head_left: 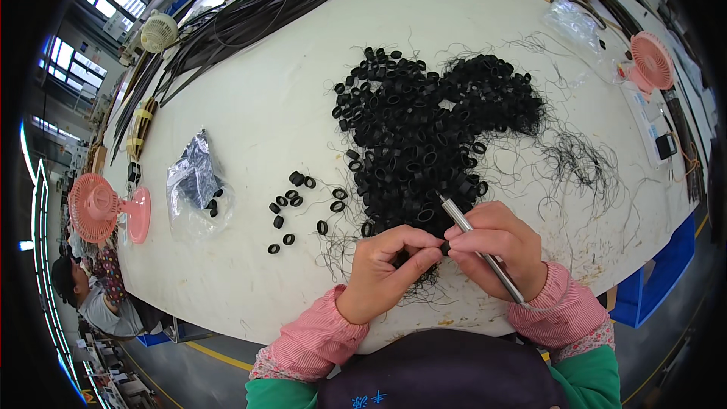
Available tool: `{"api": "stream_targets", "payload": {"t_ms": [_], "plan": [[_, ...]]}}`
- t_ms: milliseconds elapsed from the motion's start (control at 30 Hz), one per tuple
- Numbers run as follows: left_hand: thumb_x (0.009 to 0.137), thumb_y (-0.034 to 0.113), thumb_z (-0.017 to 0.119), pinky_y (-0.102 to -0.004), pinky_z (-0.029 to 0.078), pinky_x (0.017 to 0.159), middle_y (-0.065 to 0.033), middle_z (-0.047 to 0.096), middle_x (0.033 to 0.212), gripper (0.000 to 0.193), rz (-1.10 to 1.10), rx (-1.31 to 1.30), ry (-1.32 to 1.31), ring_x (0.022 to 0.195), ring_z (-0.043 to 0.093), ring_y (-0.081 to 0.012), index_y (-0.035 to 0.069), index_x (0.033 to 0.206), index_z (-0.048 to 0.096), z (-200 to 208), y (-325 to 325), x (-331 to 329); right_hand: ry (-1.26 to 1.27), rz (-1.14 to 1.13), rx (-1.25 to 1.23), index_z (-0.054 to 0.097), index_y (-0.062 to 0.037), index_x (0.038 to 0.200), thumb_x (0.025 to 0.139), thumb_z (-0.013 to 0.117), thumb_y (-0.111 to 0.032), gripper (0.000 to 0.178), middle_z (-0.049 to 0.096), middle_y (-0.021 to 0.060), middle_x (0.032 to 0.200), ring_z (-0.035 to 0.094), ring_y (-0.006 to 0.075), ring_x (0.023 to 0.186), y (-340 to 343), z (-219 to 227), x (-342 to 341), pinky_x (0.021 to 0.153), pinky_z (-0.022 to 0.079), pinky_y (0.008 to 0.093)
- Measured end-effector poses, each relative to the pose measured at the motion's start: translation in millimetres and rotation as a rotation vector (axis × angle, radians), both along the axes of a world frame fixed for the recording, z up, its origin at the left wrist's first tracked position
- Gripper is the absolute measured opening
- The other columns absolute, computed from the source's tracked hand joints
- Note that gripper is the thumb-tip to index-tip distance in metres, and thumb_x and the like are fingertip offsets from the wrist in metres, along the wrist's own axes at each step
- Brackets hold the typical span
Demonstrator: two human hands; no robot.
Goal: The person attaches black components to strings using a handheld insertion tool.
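Nearest the viewer, pink striped sleeves (318, 333) are rested at the table's near edge. The left hand's (390, 265) thumb and forefinger are closed in a pinch on a small black ring (445, 248), which is held just above the near end of the heap and largely hidden by the fingertips. The same ring is met from the other side by the fingertips of the right hand (500, 246), in which a slim metal tool (457, 215) is also gripped, its tip directed away over the heap. Should the pinch be loosened, the ring could be dropped and lost among its likenesses; should the wrist be turned carelessly, neighbouring rings could be struck or threads snagged by the tip. Whether the tip is hot or sharp cannot be told.

Beyond the hands, a heap of black rings (424, 155) is spread, with scattered rings (282, 201) to its left and loose threads (579, 159) to its right, by which fingers or tool could be entangled. Farther off, a plastic bag (197, 174), a pink fan (651, 60) and long dark strips (250, 11) are seen.
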State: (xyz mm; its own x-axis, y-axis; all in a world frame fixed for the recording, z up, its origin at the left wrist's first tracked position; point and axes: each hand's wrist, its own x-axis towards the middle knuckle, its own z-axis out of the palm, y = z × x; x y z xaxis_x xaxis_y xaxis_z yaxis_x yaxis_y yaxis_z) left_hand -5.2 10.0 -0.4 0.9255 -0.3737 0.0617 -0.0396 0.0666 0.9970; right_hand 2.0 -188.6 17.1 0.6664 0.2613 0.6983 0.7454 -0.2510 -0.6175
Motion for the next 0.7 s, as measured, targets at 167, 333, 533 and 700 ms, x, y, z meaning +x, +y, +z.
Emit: {"api": "stream_targets", "payload": {"t_ms": [167, 333, 533, 700], "plan": [[0.092, 0.002, 0.059, -0.0197, 0.049, 0.064, -0.0081, 0.067, 0.096, 0.011, 0.007, -0.186, 0.114, 0.074, 0.060, -0.0068, -0.001, 0.103, 0.062, 8.3, -4.9, -3.1, -0.045, -0.024, -0.047, 0.064, -0.0097, 0.098, 0.070, 0.077, 0.000, 0.032, 0.059, 0.0052, 0.087, 0.060, 0.0223, 0.077, -2.3, 2.1, 2.3, 0.077, 0.049, 0.0371], [0.095, 0.001, 0.053, -0.0209, 0.050, 0.066, -0.0112, 0.066, 0.103, 0.009, -0.024, -0.270, 0.172, 0.075, 0.062, -0.0087, -0.001, 0.104, 0.057, 9.0, -5.7, -2.5, -0.056, -0.036, -0.126, 0.064, -0.0111, 0.098, 0.070, 0.076, -0.002, 0.031, 0.059, 0.0036, 0.085, 0.059, 0.0215, 0.082, -2.2, 4.9, -0.8, 0.082, 0.049, 0.0394], [0.096, 0.003, 0.051, -0.0195, 0.049, 0.065, -0.0094, 0.065, 0.100, 0.009, 0.010, -0.227, 0.157, 0.072, 0.058, -0.0064, 0.001, 0.105, 0.052, 5.5, -5.5, -3.2, 0.084, -0.023, -0.076, 0.063, -0.0082, 0.100, 0.081, 0.068, -0.007, 0.020, 0.065, 0.0051, 0.085, 0.062, 0.0206, 0.089, -1.8, 10.0, -0.3, 0.095, 0.043, 0.0451], [0.097, 0.003, 0.050, -0.0172, 0.044, 0.061, -0.0073, 0.065, 0.098, 0.007, 0.038, -0.191, 0.122, 0.069, 0.054, -0.0038, 0.001, 0.104, 0.051, 3.9, -4.3, -1.8, 0.520, 0.219, 0.345, 0.061, -0.0024, 0.100, 0.098, 0.047, -0.020, 0.022, 0.065, 0.0034, 0.072, 0.065, 0.0123, 0.074, -15.2, 8.6, -2.8, 0.109, 0.026, 0.0459]]}}
